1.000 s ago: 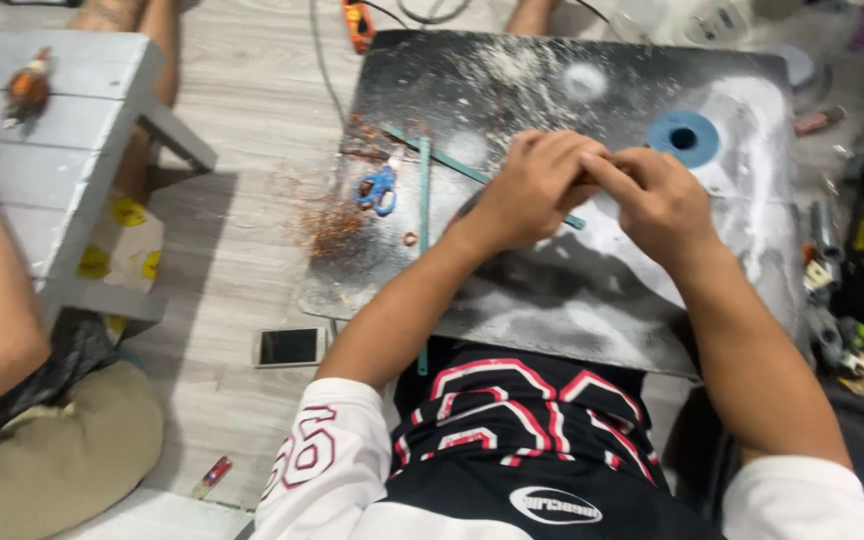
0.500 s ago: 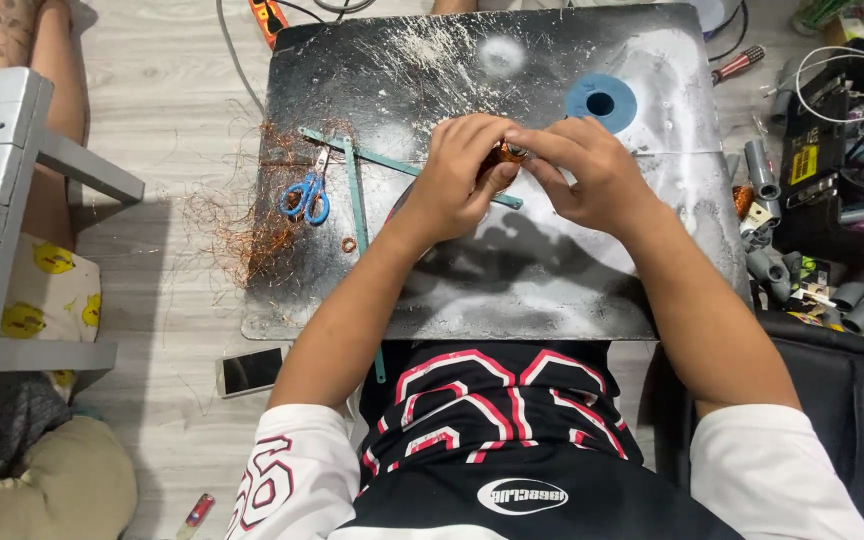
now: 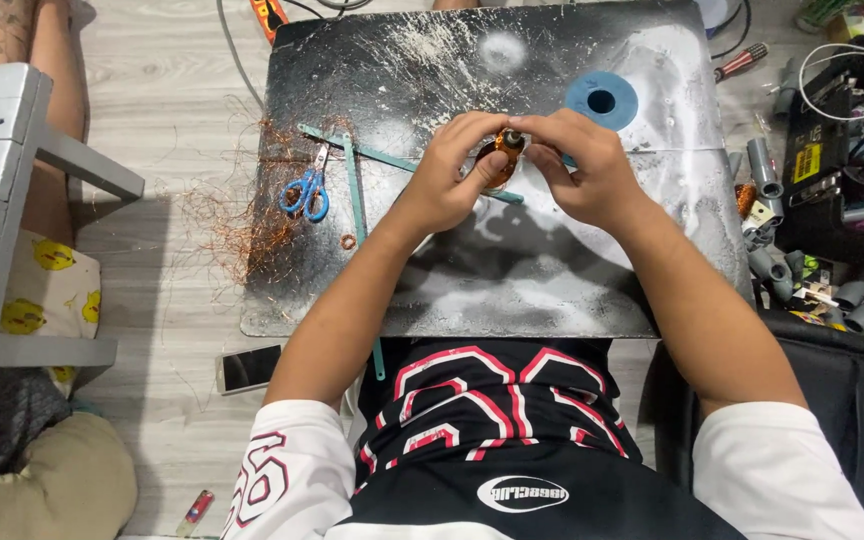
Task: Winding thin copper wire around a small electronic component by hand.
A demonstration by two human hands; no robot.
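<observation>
- While your left hand [image 3: 447,175] and right hand [image 3: 582,165] meet at upper centre of the frame, both pinch a small copper coil [image 3: 500,160] just above the board [image 3: 512,290].
- Judged by its size, the coil is light, with a stiff core; its thin wire looks fragile and prone to snag.
- Better to hold it by the body, fingertips on either side, not by loose strands.
- Your fingers hide most of the coil, so its ends are hard to make out.
- Scissors [image 3: 307,190] and tangled wire [image 3: 237,225] lie at left.
</observation>
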